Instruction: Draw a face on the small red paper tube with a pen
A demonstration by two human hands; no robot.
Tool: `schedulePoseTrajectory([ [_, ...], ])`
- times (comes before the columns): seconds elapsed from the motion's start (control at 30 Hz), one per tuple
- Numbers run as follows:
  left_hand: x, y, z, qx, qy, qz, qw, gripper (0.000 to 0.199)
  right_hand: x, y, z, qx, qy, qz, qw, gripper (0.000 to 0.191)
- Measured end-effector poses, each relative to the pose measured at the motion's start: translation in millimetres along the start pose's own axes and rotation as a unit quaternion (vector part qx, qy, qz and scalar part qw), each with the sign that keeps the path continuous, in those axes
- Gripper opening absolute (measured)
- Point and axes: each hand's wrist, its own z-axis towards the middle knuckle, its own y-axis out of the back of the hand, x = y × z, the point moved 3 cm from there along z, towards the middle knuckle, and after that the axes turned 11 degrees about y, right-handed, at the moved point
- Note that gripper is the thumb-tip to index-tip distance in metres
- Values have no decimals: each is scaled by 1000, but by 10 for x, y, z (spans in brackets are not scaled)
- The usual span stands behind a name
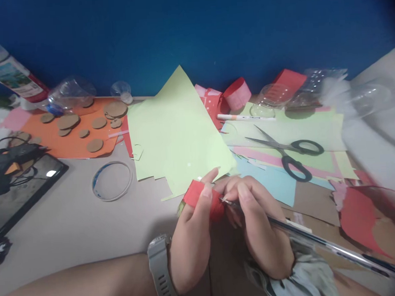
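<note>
My left hand [197, 230], with a grey watch on its wrist, pinches a piece of red paper [194, 193] between thumb and fingers. A scrap of green shows beneath that paper. Close against it, my right hand [260, 215] is closed on a thin tool with a pointed metal tip [225, 201]. The tip meets or nearly meets the red paper; most of the tool is hidden by my fingers. Just beyond both hands lies a large pale green sheet [176, 131]. To the right, open scissors [282, 148] with black handles rest on coloured paper.
A tape ring [94, 183] lies left. Several cardboard discs [68, 121] sit on orange paper [106, 144]. A tablet-like device [35, 180] and black cables [4, 164] are far left. Plastic bottles [72, 93] and a marker [242, 117] lie near the blue partition [190, 32].
</note>
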Motion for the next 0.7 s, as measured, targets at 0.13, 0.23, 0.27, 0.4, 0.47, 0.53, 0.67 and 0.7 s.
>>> schedulePoseTrajectory([
  [0.13,8,0,0,-5,1,-3,1000,47,-5,-24,17,-23,-36,14,999,51],
  [0.23,15,-2,17,-3,-6,-2,1000,48,-12,-43,24,-32,-48,17,998,52],
  [0.27,16,-2,23,0,-9,1,1000,49,-12,-45,25,-32,-46,15,998,52],
  [0.4,19,2,32,4,-12,16,1000,54,-16,-35,27,-31,-42,5,999,52],
  [0.47,19,2,28,2,-10,19,1000,54,-16,-27,27,-33,-43,8,998,52],
  [0.53,14,-4,21,1,-9,12,1000,51,-13,-25,28,-31,-45,8,998,51],
  [0.67,-3,-27,13,2,6,-11,1000,50,-2,-39,28,-18,-47,14,999,52],
  [0.7,-6,-30,13,3,9,-12,1000,52,-2,-41,27,-20,-51,18,998,52],
])
